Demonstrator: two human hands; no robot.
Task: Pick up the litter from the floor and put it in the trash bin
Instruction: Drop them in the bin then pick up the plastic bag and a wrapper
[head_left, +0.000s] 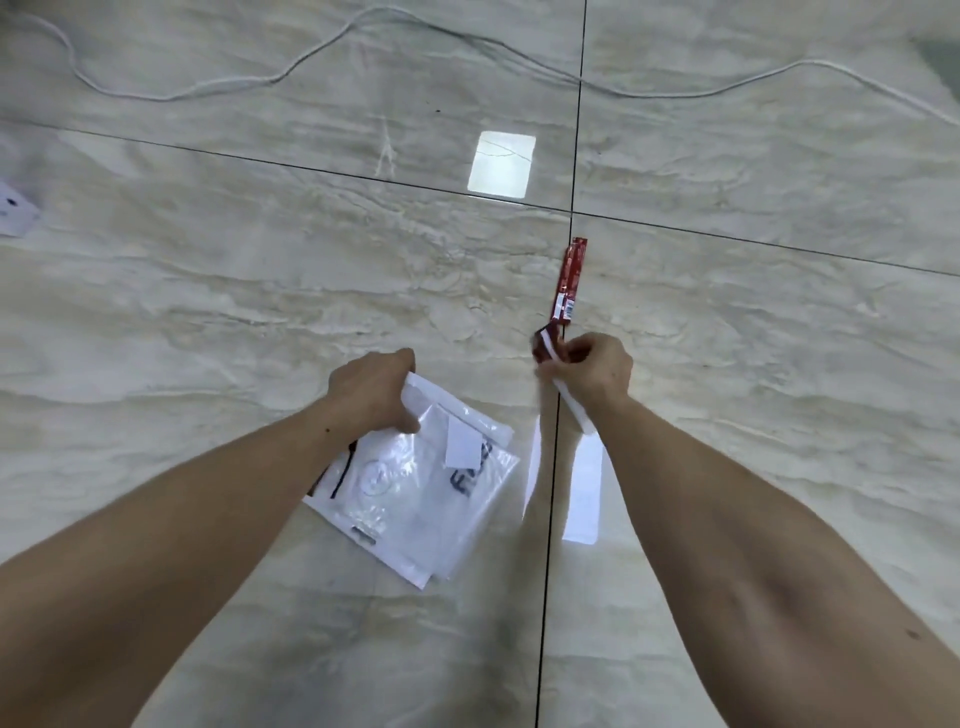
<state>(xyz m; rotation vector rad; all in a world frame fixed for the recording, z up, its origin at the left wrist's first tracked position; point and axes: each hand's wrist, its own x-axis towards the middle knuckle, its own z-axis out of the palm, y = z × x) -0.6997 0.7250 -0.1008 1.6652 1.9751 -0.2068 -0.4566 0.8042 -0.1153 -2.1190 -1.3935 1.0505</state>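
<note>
My left hand (371, 392) grips the top edge of several flat white and clear plastic bags (415, 499), which hang down over the marble floor. My right hand (597, 371) is closed on a small dark red wrapper (546, 349) and a white paper strip (574, 410) that sticks out below the fist. Just beyond that hand a long red sachet wrapper (570, 280) lies flat on the floor along a tile seam. No trash bin is in view.
A white cable (218, 88) snakes across the far floor. A white power strip or paper piece (15, 210) lies at the left edge. Glossy marble tiles with dark seams (556, 467) reflect a ceiling light (501, 163).
</note>
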